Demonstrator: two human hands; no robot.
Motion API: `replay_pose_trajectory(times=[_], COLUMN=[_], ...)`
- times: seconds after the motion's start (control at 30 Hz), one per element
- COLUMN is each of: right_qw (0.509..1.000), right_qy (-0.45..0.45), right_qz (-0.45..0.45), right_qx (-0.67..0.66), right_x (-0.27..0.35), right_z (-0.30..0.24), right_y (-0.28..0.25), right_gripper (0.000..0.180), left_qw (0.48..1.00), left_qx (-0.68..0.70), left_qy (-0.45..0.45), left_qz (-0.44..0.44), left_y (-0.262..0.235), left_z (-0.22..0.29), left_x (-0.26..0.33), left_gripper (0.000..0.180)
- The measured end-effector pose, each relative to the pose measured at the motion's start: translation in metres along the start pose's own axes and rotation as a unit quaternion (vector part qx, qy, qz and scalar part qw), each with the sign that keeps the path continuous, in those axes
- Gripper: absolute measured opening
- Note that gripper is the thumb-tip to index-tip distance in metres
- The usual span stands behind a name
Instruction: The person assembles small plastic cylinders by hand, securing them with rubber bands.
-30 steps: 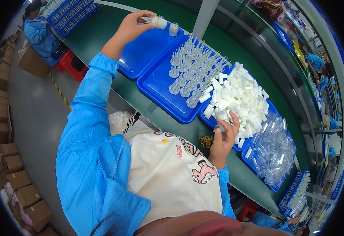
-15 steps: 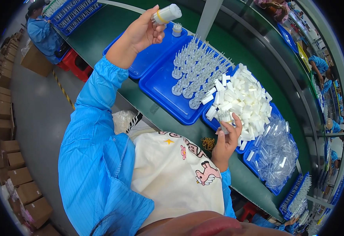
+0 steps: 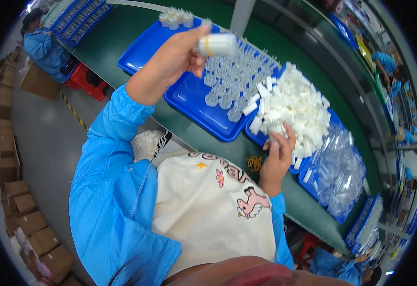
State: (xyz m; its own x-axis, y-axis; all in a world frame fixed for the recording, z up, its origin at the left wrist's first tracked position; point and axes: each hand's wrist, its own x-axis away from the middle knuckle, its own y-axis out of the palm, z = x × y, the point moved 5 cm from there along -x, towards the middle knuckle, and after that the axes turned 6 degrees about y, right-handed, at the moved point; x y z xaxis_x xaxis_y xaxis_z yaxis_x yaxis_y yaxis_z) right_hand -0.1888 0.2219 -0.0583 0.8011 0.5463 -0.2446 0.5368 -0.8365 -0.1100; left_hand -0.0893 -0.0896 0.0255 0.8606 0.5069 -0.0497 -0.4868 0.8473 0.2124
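Note:
My left hand [image 3: 179, 56] is raised over the blue trays, its fingers closed around a whitish cylindrical bundle [image 3: 219, 45] with a yellow band. Motion smears that bundle, and it lies nearly sideways. Lower and to the right, my right hand [image 3: 278, 164] grips a clear, whitish pronged bundle [image 3: 277, 126] with thumb and fingers, in front of a heap of white blocks [image 3: 296, 112]. Beneath my left hand, a blue tray [image 3: 189, 102] carries clear, round-based parts [image 3: 225, 88] standing in rows.
Several white bundles [image 3: 175, 19] stand at the back of the far-left blue tray [image 3: 139, 50]. Clear tubes [image 3: 337, 174] fill another tray at right. Yellow bands [image 3: 254, 163] lie on the green table [image 3: 203, 143]. A co-worker [image 3: 44, 45] sits at far left near a red stool [image 3: 87, 81].
My left hand has come nearer and to the right with its banded bundle, now over the tray of standing parts. My right hand keeps its bundle near the white blocks. The view has shifted slightly.

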Motion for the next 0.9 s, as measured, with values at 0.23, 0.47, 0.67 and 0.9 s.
replay_pose_trajectory(times=[0.23,0.47,0.67,0.9], right_qw=[0.991,0.993,0.992,0.989], right_qy=[-0.133,-0.113,-0.090,-0.080], right_qz=[-0.031,-0.013,-0.007,-0.033], right_qx=[-0.006,0.016,-0.093,-0.121], right_x=[-0.024,-0.018,-0.016,-0.017], right_z=[-0.056,-0.036,-0.037,-0.025], right_y=[0.003,0.000,0.002,0.002], right_gripper=[0.052,0.050,0.050,0.044], left_qw=[0.972,0.944,0.966,0.981], left_qx=[-0.007,0.054,0.047,0.088], left_qy=[-0.173,-0.239,-0.097,-0.039], left_qz=[-0.156,-0.220,-0.234,-0.168], left_y=[0.102,0.122,0.137,0.136], left_z=[-0.050,-0.086,-0.070,-0.071], left_x=[0.045,0.062,0.071,0.068], left_gripper=[0.049,0.061,0.049,0.033])
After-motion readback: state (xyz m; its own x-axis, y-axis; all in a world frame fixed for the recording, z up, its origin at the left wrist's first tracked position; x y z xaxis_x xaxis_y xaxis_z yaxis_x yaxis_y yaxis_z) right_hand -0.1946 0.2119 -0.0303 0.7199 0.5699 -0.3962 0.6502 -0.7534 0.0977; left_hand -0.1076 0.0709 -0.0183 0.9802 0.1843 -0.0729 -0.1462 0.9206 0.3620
